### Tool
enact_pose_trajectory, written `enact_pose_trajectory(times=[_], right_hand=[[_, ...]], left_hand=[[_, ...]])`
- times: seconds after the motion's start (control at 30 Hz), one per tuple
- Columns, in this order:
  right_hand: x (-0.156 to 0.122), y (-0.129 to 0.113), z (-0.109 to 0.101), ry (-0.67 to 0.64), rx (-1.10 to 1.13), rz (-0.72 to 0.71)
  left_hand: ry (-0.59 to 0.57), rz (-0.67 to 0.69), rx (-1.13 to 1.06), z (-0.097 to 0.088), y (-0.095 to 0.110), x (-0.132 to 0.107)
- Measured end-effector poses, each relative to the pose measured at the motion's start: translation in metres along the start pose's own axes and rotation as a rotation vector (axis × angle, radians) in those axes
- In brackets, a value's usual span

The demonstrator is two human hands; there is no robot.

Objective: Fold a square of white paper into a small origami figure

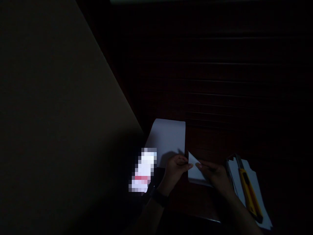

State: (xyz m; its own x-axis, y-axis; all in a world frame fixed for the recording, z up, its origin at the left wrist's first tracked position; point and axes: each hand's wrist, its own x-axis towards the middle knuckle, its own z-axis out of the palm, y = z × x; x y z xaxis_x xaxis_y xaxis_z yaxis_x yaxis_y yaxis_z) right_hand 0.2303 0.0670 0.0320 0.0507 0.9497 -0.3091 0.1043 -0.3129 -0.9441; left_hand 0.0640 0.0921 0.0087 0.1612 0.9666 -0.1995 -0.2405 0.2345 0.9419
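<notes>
The scene is very dark. My left hand (pixel 176 168) and my right hand (pixel 215 174) meet over a small folded piece of white paper (pixel 194 169) on a dark wooden table (pixel 220 107). Both hands pinch the paper's folded corner, thumb and fingertips pressed together on it. A dark band sits on my left wrist (pixel 158 196).
A white sheet (pixel 168 137) lies flat just beyond my left hand. A yellow utility knife (pixel 248 189) rests on more white paper (pixel 256 192) to the right. A bright blurred-out object (pixel 144 171) lies at the left. A large pale panel (pixel 53 98) fills the left side.
</notes>
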Motion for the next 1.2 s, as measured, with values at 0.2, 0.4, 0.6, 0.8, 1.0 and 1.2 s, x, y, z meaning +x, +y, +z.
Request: enact_pose_trajectory(times=[0.2,0.4,0.6,0.8,1.0,1.2], right_hand=[[0.000,0.007,0.008,0.137,-0.006,-0.023],[0.000,0.012,0.016,0.233,-0.063,-0.080],[0.004,0.020,0.013,0.046,-0.156,-0.074],[0.006,0.027,0.009,-0.029,-0.140,-0.077],[0.005,0.024,0.009,-0.002,-0.124,-0.068],[0.004,0.024,0.014,0.022,-0.210,-0.119]], left_hand=[[0.083,-0.008,0.013,0.001,0.002,-0.003],[0.087,-0.045,0.097,0.001,-0.002,-0.004],[0.044,0.032,0.147,-0.004,0.001,-0.002],[-0.023,0.047,0.242,-0.004,0.009,-0.004],[-0.165,0.026,0.194,-0.006,0.028,-0.010],[-0.026,0.076,0.248,-0.002,0.025,-0.008]])
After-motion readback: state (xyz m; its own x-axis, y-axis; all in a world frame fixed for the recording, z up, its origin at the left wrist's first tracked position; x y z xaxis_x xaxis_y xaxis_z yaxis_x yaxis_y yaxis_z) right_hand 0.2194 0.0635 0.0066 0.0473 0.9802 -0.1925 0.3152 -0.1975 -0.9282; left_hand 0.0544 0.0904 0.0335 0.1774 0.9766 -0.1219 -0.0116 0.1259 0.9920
